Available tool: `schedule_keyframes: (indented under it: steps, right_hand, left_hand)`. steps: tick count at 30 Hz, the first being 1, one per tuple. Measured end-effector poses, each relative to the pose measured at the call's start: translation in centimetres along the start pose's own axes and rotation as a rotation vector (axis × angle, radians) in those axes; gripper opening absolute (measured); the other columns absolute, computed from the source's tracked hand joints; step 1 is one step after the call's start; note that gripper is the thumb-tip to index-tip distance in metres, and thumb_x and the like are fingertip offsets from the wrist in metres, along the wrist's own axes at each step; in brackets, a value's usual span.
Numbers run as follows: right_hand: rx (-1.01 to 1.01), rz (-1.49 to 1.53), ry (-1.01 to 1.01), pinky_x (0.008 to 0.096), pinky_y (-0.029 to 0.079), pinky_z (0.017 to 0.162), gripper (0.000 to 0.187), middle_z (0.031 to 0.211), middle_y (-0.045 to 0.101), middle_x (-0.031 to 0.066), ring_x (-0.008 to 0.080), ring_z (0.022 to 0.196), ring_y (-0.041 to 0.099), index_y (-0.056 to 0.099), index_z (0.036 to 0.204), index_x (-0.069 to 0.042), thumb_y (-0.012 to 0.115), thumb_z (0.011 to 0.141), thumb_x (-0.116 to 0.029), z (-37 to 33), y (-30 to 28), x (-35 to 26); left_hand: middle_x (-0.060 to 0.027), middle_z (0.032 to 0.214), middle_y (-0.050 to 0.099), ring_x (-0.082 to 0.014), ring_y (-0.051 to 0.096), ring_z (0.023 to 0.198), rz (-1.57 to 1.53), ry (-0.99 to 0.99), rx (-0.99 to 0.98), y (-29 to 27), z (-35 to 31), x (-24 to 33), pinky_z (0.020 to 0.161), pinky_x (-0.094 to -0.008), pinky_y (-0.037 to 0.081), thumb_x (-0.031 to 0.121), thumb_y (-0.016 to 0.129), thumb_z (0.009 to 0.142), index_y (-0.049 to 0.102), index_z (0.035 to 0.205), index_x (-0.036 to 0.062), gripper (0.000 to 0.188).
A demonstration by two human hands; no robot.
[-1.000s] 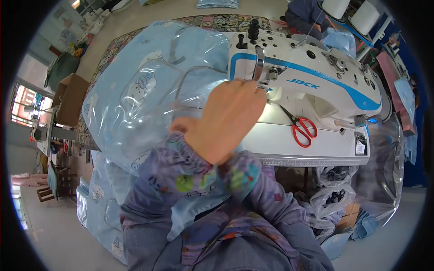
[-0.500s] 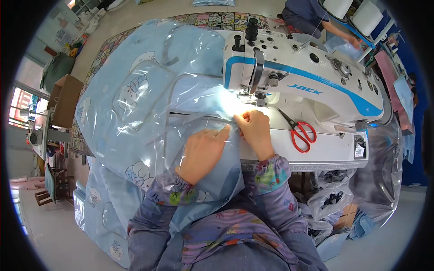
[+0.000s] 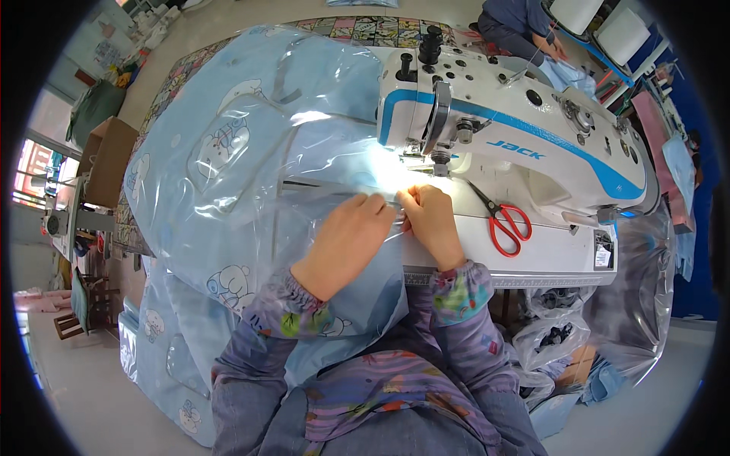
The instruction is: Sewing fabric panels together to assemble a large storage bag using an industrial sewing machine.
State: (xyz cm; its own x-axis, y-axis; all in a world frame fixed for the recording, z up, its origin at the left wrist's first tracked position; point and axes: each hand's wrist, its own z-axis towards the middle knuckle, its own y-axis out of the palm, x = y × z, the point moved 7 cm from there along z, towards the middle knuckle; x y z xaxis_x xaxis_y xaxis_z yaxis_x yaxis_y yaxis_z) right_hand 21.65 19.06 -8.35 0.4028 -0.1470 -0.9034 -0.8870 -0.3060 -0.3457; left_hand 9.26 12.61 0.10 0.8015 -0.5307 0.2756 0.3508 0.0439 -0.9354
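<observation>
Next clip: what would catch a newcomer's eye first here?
The white and blue sewing machine at upper centre, its lamp glaring on the needle area. Just below it, the left hand and right hand press clear plastic sheeting over pale blue printed fabric. Red-handled scissors lie on the machine bed to the right.

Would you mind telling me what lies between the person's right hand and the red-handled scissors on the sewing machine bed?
In the head view, only bare white machine bed lies between the right hand and the red-handled scissors; nothing else sits there.

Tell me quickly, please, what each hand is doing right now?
Left hand: flat, pressing the clear plastic-covered blue fabric.
Right hand: fingers pinching its edge.
</observation>
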Motion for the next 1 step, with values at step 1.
schedule_keyframes:
  steps: [1]
  right_hand:
    - [0.074, -0.034, 0.009, 0.0244, 0.051, 0.05, 0.023, 0.073, 0.072, 0.0084, 0.0175, 0.058, 0.07, 0.071, 0.088, -0.003, 0.062, 0.099, -0.021, -0.06, -0.06, 0.11]
  left_hand:
    - [-0.0133, 0.106, 0.061, -0.0298, 0.062, 0.099, 0.046, -0.03, -0.101, 1.47, -0.16, -0.63, 0.085, -0.0407, 0.053, -0.001, 0.061, 0.078, 0.065, 0.112, 0.0039, 0.034]
